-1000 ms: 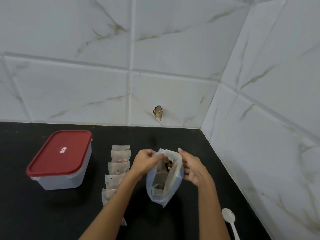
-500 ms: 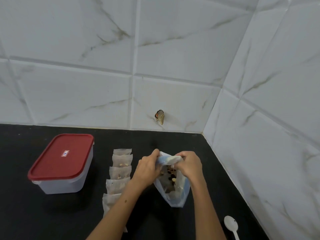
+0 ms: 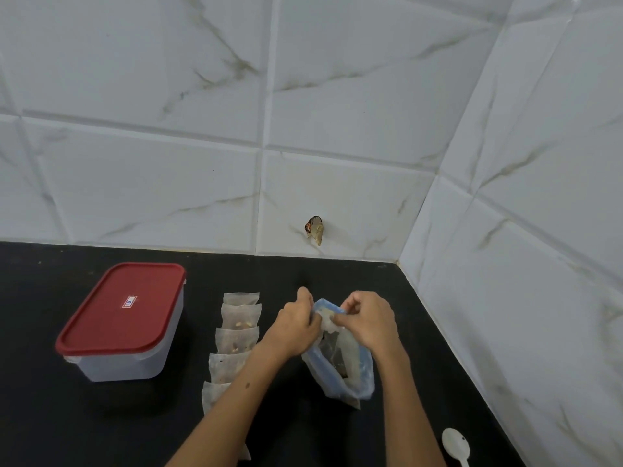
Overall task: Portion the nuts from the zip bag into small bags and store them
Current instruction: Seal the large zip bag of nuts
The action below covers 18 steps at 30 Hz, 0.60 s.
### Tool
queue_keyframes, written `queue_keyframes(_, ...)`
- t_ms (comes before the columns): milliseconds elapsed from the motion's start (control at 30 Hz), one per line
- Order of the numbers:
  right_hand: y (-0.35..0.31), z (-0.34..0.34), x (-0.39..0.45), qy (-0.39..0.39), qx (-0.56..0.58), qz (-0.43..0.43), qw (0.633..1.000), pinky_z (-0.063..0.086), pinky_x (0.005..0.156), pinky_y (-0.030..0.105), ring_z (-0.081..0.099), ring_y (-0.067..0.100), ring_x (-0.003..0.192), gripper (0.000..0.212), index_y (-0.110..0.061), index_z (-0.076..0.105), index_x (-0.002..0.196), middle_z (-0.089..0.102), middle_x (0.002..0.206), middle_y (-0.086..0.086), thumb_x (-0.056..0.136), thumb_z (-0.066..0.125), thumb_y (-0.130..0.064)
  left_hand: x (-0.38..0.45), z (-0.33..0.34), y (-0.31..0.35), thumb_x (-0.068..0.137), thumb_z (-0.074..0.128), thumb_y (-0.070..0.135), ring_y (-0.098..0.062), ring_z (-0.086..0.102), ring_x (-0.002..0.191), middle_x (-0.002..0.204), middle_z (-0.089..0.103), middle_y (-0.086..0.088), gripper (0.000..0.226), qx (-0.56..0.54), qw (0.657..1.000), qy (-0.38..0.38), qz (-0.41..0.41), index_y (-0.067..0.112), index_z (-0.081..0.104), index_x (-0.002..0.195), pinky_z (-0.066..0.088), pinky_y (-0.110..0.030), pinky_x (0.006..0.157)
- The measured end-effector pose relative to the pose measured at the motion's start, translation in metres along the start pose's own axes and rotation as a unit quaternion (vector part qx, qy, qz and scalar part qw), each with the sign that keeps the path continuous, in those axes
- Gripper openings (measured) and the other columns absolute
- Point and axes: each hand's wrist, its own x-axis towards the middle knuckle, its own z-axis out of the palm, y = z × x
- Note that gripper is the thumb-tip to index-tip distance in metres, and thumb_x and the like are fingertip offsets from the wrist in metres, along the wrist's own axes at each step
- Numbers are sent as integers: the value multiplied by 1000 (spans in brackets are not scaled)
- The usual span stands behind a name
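Note:
A clear zip bag [image 3: 340,372] with a blue edge stands on the black counter, holding a few dark nuts at its bottom. My left hand [image 3: 293,326] pinches the left side of its top strip. My right hand [image 3: 369,320] pinches the right side, so the mouth is pressed together between them. A column of several small translucent bags [image 3: 239,326] with nuts lies just left of my left forearm, which covers part of the lower ones.
A clear plastic box with a red lid [image 3: 123,320] sits shut at the left of the counter [image 3: 67,426]. A white spoon [image 3: 456,444] lies at the bottom right near the tiled side wall. A small brown object [image 3: 315,230] sticks to the back wall.
The bag's mouth was held wide open a second ago. Both hands have come together at its top and the mouth is now pinched shut. The view has tilted slightly.

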Motion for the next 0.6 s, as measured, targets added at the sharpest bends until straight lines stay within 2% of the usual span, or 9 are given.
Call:
queue_keyframes(100, -2, 11, -1, 73, -75, -35, 994, 39, 58, 20, 52, 7, 66, 15, -23, 48, 84, 54, 75, -7, 89, 59, -31, 0, -1, 3, 99, 44, 24, -9, 57, 64, 81, 58, 0, 11, -9, 1000, -9, 20, 14, 45, 104, 48, -22, 56)
queue_keyframes(200, 2, 17, 0, 132, -146, -38, 980, 38, 60, 23, 52, 10, 67, 18, -23, 39, 88, 51, 77, -7, 96, 48, -35, 1, 0, 4, 102, 37, 34, -13, 55, 66, 74, 56, 0, 30, 21, 999, -26, 24, 13, 55, 90, 48, -30, 67)
queue_keyframes(300, 4, 25, 2, 159, -106, -13, 981, 41, 59, 22, 52, 8, 65, 15, -21, 39, 90, 52, 76, -6, 97, 49, -31, 5, 1, 5, 99, 37, 49, -12, 49, 62, 69, 51, 2, 43, 31, 999, -30, -6, 13, 54, 82, 44, -31, 67)
queue_keyframes(400, 9, 23, 5, 123, 38, 42, 991, 48, 66, 26, 57, 8, 72, 17, -21, 48, 91, 58, 81, -6, 87, 61, -31, 3, 4, 2, 91, 52, 51, -14, 54, 74, 84, 56, -2, 41, 13, 998, -29, -45, 10, 56, 94, 50, -32, 73)
queue_keyframes(433, 13, 20, 6, 101, 76, 60, 990, 50, 71, 29, 59, 9, 77, 19, -22, 52, 91, 60, 83, -7, 83, 65, -33, 0, 7, 0, 90, 56, 48, -15, 57, 83, 93, 58, -3, 39, 18, 998, -15, -57, 11, 56, 103, 50, -30, 76)
queue_keyframes(500, 21, 12, 4, 45, 119, 93, 988, 50, 76, 30, 59, 10, 86, 27, -23, 58, 94, 61, 90, -8, 77, 70, -40, -8, 13, -5, 86, 63, 45, -17, 58, 102, 113, 57, -4, 51, 17, 993, 56, -98, 12, 50, 123, 49, -26, 80)
queue_keyframes(533, 25, 10, 3, 15, 124, 107, 986, 50, 79, 30, 59, 10, 90, 30, -22, 58, 97, 61, 94, -8, 77, 71, -41, -14, 15, -6, 84, 65, 45, -17, 58, 103, 115, 57, -4, 55, -2, 988, 84, -130, 13, 47, 125, 47, -24, 76)
queue_keyframes(600, 31, 7, -3, -40, 125, 138, 982, 52, 84, 34, 60, 14, 92, 25, -21, 57, 94, 62, 96, -3, 79, 70, -37, -23, 18, -7, 83, 68, 44, -11, 59, 90, 105, 58, -1, 43, -44, 978, 92, -180, 18, 47, 110, 45, -19, 65)
